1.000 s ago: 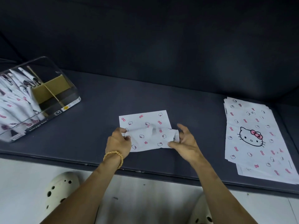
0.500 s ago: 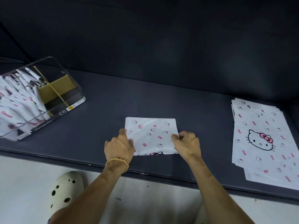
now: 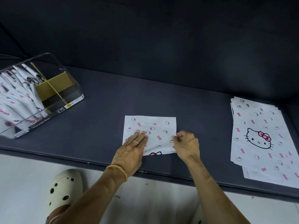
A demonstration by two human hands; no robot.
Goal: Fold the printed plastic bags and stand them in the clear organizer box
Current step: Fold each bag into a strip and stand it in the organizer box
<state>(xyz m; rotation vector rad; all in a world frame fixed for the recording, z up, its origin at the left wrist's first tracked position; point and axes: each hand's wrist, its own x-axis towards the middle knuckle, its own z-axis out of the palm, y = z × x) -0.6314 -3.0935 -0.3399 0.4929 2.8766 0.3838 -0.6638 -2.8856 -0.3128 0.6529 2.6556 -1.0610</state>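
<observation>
A folded white bag [image 3: 155,128] printed with pink bows and cat faces lies flat on the dark cushion in the middle. My left hand [image 3: 132,149] presses its left half with straight fingers. My right hand [image 3: 186,144] pinches the bag's right edge with curled fingers. The clear organizer box [image 3: 68,88] stands at the far left, with several folded bags [image 3: 14,101] upright inside and a brown cardboard divider behind them. A stack of unfolded printed bags [image 3: 258,136] lies flat at the right.
The dark cushion [image 3: 100,126] runs the width of the view, with a dark backrest behind it. Its front edge drops to a pale floor, where a cream clog [image 3: 64,189] sits at the lower left.
The bag's lower part has been folded up and flattened into a square. My left hand went from gripping the left edge to lying flat on the bag. My right hand stayed at the right edge.
</observation>
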